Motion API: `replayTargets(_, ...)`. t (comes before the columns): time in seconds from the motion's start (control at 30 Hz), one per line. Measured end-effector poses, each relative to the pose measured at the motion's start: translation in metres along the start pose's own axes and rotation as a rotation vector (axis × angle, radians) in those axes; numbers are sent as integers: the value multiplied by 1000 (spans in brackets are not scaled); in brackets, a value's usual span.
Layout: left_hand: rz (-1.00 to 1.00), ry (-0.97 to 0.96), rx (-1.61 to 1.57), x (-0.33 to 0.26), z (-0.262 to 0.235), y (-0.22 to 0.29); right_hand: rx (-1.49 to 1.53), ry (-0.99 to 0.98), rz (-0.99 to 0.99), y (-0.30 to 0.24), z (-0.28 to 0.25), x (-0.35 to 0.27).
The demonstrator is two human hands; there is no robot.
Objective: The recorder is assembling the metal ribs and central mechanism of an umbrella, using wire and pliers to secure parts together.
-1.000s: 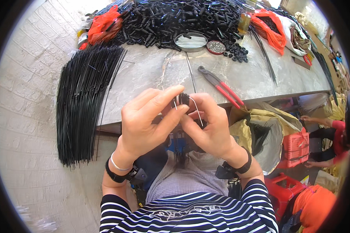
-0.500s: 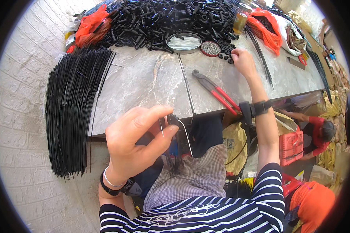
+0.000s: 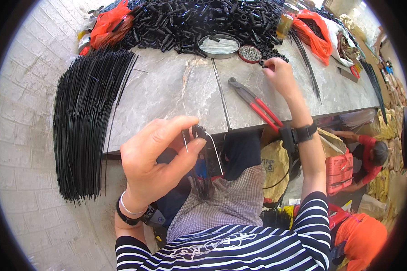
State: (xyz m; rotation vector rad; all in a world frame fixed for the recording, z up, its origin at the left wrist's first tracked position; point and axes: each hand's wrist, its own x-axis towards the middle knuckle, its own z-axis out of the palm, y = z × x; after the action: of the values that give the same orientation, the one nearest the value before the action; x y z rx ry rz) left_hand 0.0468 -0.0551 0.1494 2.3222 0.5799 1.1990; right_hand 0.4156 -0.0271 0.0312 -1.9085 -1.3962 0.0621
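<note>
From my end, left hand point(image 3: 157, 152) pinches a black part point(image 3: 198, 131), likely so the wire point(image 3: 216, 148) hangs free. Right hand point(image 3: 281, 77) pinches a ring point(image 3: 262, 63).

Left hand point(image 3: 151, 158), up close: I had it pinching a black ribbed piece point(image 3: 198, 131), with a bent white wire point(image 3: 216, 151) arching down on its right! Out over the marbled tabletop point(image 3: 167, 86), my right hand point(image 3: 281, 76) gripped a small black ring point(image 3: 262, 63), just beside the red dish point(image 3: 248, 61) of metallic bits! Next to that sat the round tin point(image 3: 219, 57) of white rods point(image 3: 216, 46), and behind it sprawled a heap of black tubular fittings point(image 3: 181, 22)! Red-handled pincers point(image 3: 257, 106) lay slanted below; far left, a dense sheaf of thin black rods point(image 3: 83, 131) ran past the near edge.
</note>
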Motion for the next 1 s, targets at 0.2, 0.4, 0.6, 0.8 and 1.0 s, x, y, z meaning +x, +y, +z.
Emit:
replayTargets(0.2,-27,44,-60,-2,6,1,-146,-23,-180,10,7,-22)
replayTargets(0.4,-40,99,-94,-3,10,2,-241,-17,-218,18,15,-18)
replayTargets(0.6,-53,21,-125,-4,10,6,192,-68,-35,-42,-22,-35)
replayTargets(0.8,-56,16,-93,-6,9,5,791,-275,-244,-215,-100,-97)
replayTargets(1.0,23,73,-149,-3,18,7,331,-246,-606,-241,-112,-109)
